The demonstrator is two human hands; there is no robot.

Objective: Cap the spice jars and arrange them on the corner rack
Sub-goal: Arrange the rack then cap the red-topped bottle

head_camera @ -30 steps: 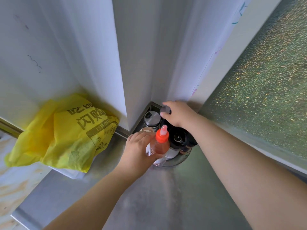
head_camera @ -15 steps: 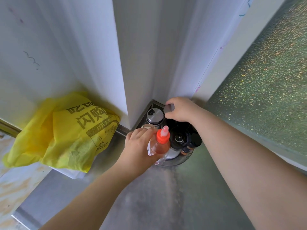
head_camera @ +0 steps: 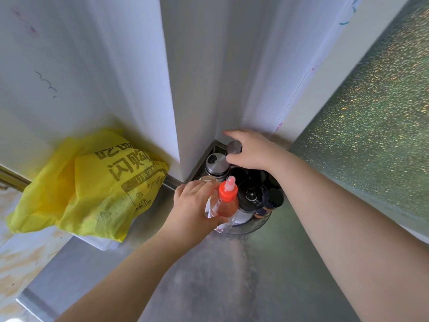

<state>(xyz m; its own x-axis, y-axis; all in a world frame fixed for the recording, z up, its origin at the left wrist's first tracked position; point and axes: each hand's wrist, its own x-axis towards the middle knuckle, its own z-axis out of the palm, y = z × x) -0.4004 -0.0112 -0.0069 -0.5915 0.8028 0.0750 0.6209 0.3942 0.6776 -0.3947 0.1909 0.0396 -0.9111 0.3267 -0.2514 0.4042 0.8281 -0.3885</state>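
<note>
Jars [head_camera: 251,196] beside bag [head_camera: 97,182] (label 闪购)

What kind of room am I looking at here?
Most likely a home kitchen corner: a steel counter meets white walls, a round rack holds spice jars and an orange-capped bottle, and a patterned glass window runs alongside.

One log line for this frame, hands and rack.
left hand: grips orange-capped bottle at rack's front | right hand: holds grey cap over rack's back corner | corner rack: crowded with dark-lidded jars
</note>
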